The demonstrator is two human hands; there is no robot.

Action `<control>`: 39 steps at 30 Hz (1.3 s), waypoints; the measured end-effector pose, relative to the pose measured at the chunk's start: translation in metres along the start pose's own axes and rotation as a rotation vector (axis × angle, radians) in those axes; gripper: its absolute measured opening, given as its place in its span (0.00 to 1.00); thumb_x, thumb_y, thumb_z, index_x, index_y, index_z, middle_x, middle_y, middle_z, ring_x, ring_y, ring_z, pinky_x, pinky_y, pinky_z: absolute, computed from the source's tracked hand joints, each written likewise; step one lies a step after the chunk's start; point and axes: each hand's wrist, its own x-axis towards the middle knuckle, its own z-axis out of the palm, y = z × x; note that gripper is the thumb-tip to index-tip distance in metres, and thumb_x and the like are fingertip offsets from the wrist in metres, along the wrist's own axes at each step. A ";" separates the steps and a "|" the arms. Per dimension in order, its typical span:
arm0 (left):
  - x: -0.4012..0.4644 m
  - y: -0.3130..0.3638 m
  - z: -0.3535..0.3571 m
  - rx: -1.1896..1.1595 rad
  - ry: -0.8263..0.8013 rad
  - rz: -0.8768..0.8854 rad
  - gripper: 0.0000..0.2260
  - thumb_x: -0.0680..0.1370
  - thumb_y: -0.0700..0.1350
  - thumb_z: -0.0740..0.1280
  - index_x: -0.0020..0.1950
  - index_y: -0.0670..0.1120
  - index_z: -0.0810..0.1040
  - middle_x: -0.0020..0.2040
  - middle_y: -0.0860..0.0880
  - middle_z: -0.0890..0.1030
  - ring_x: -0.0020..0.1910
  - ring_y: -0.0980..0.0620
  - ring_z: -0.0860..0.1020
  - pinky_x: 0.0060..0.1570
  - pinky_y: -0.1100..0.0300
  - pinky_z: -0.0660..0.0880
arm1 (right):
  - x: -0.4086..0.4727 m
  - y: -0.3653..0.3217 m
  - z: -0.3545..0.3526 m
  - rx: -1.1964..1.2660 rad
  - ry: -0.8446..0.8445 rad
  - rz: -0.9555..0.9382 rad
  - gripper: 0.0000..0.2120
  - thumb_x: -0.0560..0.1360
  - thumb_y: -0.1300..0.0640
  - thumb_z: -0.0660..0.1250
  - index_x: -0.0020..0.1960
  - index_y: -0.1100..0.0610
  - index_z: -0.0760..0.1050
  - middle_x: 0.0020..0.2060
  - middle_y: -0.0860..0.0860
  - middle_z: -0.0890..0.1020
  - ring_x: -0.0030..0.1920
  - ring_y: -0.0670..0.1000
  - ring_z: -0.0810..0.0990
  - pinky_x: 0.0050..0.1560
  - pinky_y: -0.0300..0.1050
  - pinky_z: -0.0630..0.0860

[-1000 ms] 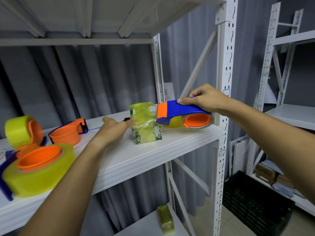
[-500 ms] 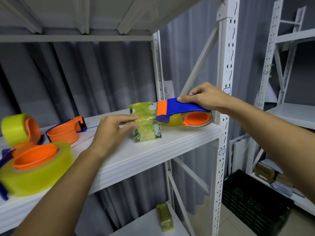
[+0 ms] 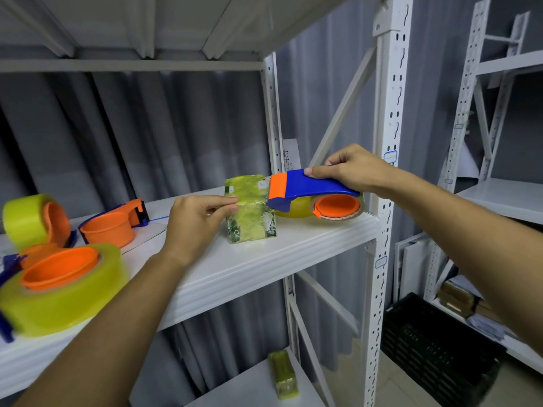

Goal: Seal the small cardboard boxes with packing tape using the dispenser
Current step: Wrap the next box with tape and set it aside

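Observation:
A small box wrapped in yellowish tape stands upright on the white shelf. My left hand holds its left side, fingertips and thumb pinching the edge. My right hand grips the blue handle of the tape dispenser. The dispenser's orange cutter end touches the box's upper right edge. Its tape roll with the orange core lies just right of the box.
Two yellow tape rolls with orange cores and a spare orange dispenser sit at the shelf's left. Another taped box lies on the lower shelf. The shelf post stands right of my right hand. A black crate is on the floor.
My left hand moved right from beside the box and now pinches its left edge. The dispenser stays against the box's top right.

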 end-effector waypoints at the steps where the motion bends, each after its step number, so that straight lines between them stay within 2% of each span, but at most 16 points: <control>1: 0.001 -0.001 -0.001 -0.002 -0.011 0.009 0.06 0.74 0.43 0.76 0.50 0.48 0.88 0.47 0.57 0.86 0.46 0.62 0.83 0.53 0.64 0.78 | -0.001 0.000 -0.002 0.006 -0.006 -0.010 0.35 0.66 0.29 0.70 0.46 0.62 0.82 0.37 0.54 0.85 0.40 0.52 0.85 0.38 0.42 0.77; 5: 0.005 -0.004 -0.003 0.012 -0.048 0.037 0.06 0.75 0.42 0.76 0.51 0.48 0.88 0.47 0.58 0.85 0.47 0.68 0.81 0.50 0.74 0.73 | -0.006 0.000 -0.005 0.039 -0.016 -0.050 0.34 0.62 0.27 0.70 0.41 0.59 0.83 0.35 0.53 0.85 0.35 0.50 0.84 0.38 0.42 0.76; 9: 0.005 -0.006 -0.006 0.002 -0.062 0.021 0.06 0.75 0.43 0.75 0.51 0.48 0.88 0.48 0.59 0.85 0.48 0.67 0.82 0.50 0.74 0.74 | -0.011 0.003 -0.011 0.076 -0.036 -0.042 0.32 0.62 0.27 0.72 0.35 0.58 0.81 0.30 0.53 0.82 0.30 0.46 0.80 0.32 0.38 0.73; 20: 0.005 -0.004 -0.007 0.040 -0.079 -0.016 0.06 0.76 0.45 0.74 0.52 0.51 0.88 0.47 0.62 0.84 0.50 0.65 0.81 0.50 0.74 0.73 | -0.012 0.010 -0.017 0.062 -0.053 -0.027 0.30 0.65 0.30 0.71 0.39 0.59 0.82 0.34 0.54 0.84 0.33 0.48 0.82 0.38 0.43 0.75; 24: 0.004 -0.001 -0.006 0.067 -0.075 -0.033 0.06 0.77 0.45 0.74 0.52 0.51 0.87 0.49 0.59 0.86 0.48 0.67 0.80 0.50 0.78 0.68 | -0.015 0.013 -0.012 0.105 -0.050 -0.001 0.23 0.68 0.32 0.72 0.33 0.53 0.81 0.29 0.49 0.82 0.30 0.43 0.80 0.34 0.38 0.73; 26: 0.007 0.003 -0.005 0.164 -0.072 0.001 0.06 0.77 0.44 0.73 0.51 0.50 0.88 0.49 0.55 0.86 0.49 0.60 0.80 0.56 0.74 0.66 | -0.015 0.014 -0.006 0.108 -0.029 0.010 0.22 0.69 0.33 0.73 0.30 0.52 0.80 0.27 0.47 0.80 0.28 0.43 0.78 0.31 0.37 0.71; 28: 0.013 0.009 -0.003 0.332 -0.089 0.061 0.06 0.75 0.42 0.73 0.49 0.50 0.86 0.49 0.52 0.86 0.56 0.50 0.79 0.62 0.59 0.63 | -0.014 0.016 -0.001 0.102 -0.007 0.014 0.23 0.69 0.34 0.74 0.31 0.53 0.80 0.26 0.48 0.80 0.27 0.43 0.77 0.30 0.36 0.70; 30: 0.014 0.020 0.003 0.452 -0.096 0.111 0.08 0.73 0.39 0.71 0.51 0.47 0.83 0.50 0.50 0.83 0.61 0.45 0.75 0.63 0.51 0.61 | -0.014 0.014 0.003 0.090 -0.006 0.010 0.25 0.69 0.34 0.74 0.34 0.57 0.81 0.28 0.50 0.82 0.29 0.44 0.79 0.29 0.35 0.72; 32: 0.012 0.031 0.013 0.433 -0.118 0.209 0.12 0.74 0.36 0.69 0.57 0.43 0.82 0.54 0.47 0.83 0.62 0.42 0.75 0.63 0.49 0.67 | -0.014 0.012 0.004 0.075 -0.017 0.008 0.28 0.68 0.33 0.74 0.39 0.60 0.82 0.32 0.53 0.84 0.31 0.45 0.81 0.30 0.36 0.73; 35: 0.007 0.040 0.029 0.301 -0.203 0.220 0.14 0.80 0.43 0.67 0.65 0.44 0.80 0.62 0.47 0.83 0.61 0.45 0.78 0.64 0.52 0.72 | -0.015 0.011 0.003 0.059 -0.008 0.013 0.29 0.68 0.33 0.74 0.40 0.62 0.81 0.33 0.53 0.83 0.30 0.45 0.80 0.31 0.36 0.72; 39: 0.011 0.032 0.038 0.267 -0.222 0.153 0.14 0.82 0.47 0.66 0.65 0.45 0.82 0.63 0.49 0.83 0.62 0.48 0.79 0.65 0.53 0.73 | -0.014 0.011 0.001 0.054 0.004 0.026 0.27 0.68 0.33 0.74 0.36 0.59 0.80 0.28 0.50 0.81 0.28 0.43 0.78 0.27 0.34 0.70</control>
